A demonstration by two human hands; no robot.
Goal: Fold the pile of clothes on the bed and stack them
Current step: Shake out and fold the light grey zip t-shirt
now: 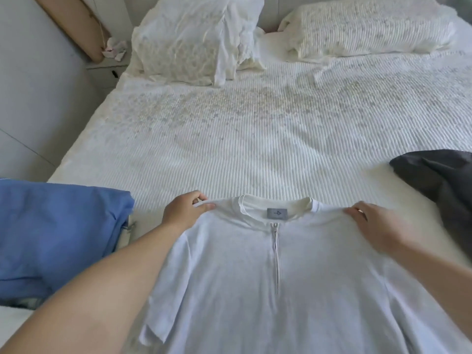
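Note:
A white short-sleeved shirt (275, 290) with a short zip at the neck and a grey label inside the collar hangs spread out in front of me, above the near part of the bed (255, 139). My left hand (184, 213) pinches its left shoulder seam. My right hand (370, 223) grips the right shoulder. The left sleeve droops down by my left forearm. A blue garment (56, 236) lies bunched at the bed's left edge. A dark grey garment (441, 177) lies at the right edge.
Two white pillows (196, 39) (367, 26) lie at the head of the bed, which is covered with a ribbed white bedspread. A bedside surface with crumpled paper (115, 49) stands at the far left. A grey wall runs along the left.

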